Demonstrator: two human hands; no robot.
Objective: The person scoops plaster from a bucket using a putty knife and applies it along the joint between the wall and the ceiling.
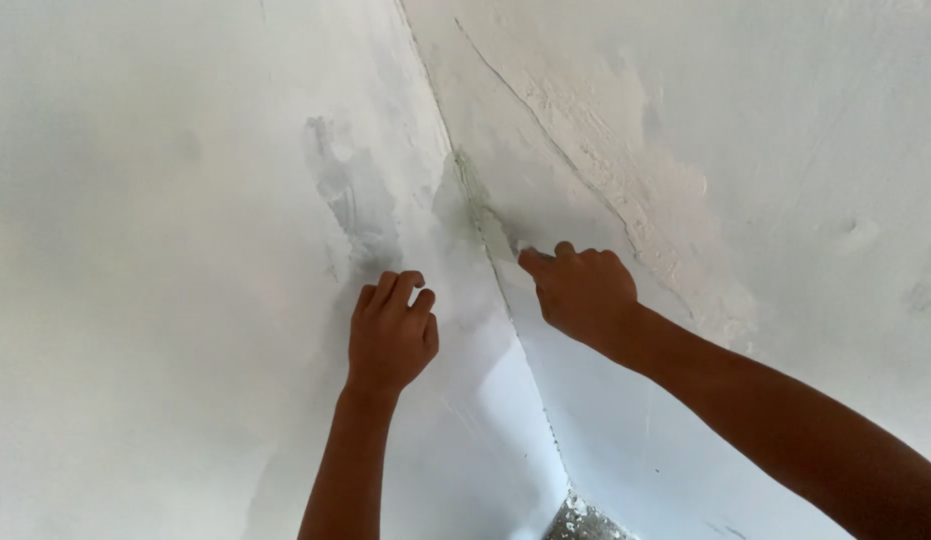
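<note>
My left hand (390,330) is raised with its fingers curled into a loose fist, knuckles against the white left wall (156,250). Nothing shows in it. My right hand (578,288) reaches into the corner seam (486,240) where the two walls meet. Its thumb and fingers pinch a small pale tool or piece (502,240) pressed against the seam; what it is stays unclear. Grey damp smears (351,195) mark the left wall just above my left hand.
The right wall (786,150) carries a long diagonal crack (546,130) and a rough patch of peeling, cream-coloured plaster (666,210). At the bottom of the corner a bit of speckled grey floor (576,522) shows.
</note>
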